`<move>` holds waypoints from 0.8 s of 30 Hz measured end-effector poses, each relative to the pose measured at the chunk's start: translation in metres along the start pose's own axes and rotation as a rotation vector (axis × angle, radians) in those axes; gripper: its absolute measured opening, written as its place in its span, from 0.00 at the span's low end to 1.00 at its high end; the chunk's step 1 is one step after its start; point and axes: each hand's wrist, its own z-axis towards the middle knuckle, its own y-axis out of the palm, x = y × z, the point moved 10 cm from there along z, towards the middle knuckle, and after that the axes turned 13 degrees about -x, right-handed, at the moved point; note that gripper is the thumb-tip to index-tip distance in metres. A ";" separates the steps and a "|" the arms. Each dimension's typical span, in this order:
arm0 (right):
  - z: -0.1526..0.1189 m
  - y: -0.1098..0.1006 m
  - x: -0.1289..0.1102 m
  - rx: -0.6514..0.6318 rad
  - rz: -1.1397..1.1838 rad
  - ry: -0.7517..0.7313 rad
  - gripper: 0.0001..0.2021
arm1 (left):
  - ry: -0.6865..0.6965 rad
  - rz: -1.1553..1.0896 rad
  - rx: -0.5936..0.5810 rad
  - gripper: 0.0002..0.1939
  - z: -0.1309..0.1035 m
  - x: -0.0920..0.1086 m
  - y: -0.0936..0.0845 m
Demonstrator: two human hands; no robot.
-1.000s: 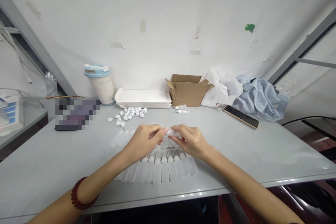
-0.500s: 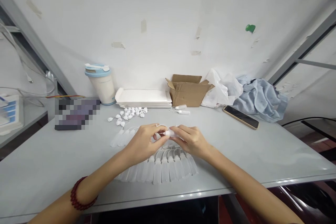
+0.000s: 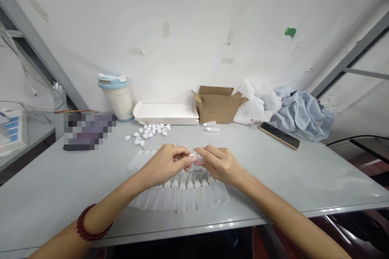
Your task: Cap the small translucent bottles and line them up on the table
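Note:
Above the middle of the table, my right hand is closed around a small translucent plastic bottle, mostly hidden by the fingers. My left hand pinches at the white cap on the bottle's left end. Both hands meet there, the fingertips nearly touching. Below them, a fanned row of translucent bottles with white caps and thin white cords lies on the table. More such bottles lie partly behind my left hand. Loose white caps are heaped farther back.
A grey table carries a lidded cup, a stack of white boxes and an opened cardboard box. Two bottles lie before that box. To the right are a plastic bag, a phone and blue cloth.
My left hand has shifted slightly left and its fingers have turned about the cap end. My right hand has stayed almost still, holding the bottle.

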 end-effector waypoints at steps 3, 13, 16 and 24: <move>-0.001 0.000 0.000 -0.005 0.009 -0.012 0.10 | -0.006 0.016 -0.001 0.11 0.000 0.000 0.000; -0.002 0.006 0.009 -0.074 0.212 0.084 0.13 | 0.074 0.050 0.033 0.11 -0.003 0.010 -0.001; -0.001 0.001 0.006 -0.031 0.204 0.082 0.13 | 0.051 -0.052 -0.020 0.13 -0.001 0.005 0.002; -0.003 -0.009 0.007 0.092 0.118 0.085 0.12 | 0.081 -0.154 0.013 0.22 0.000 0.002 -0.002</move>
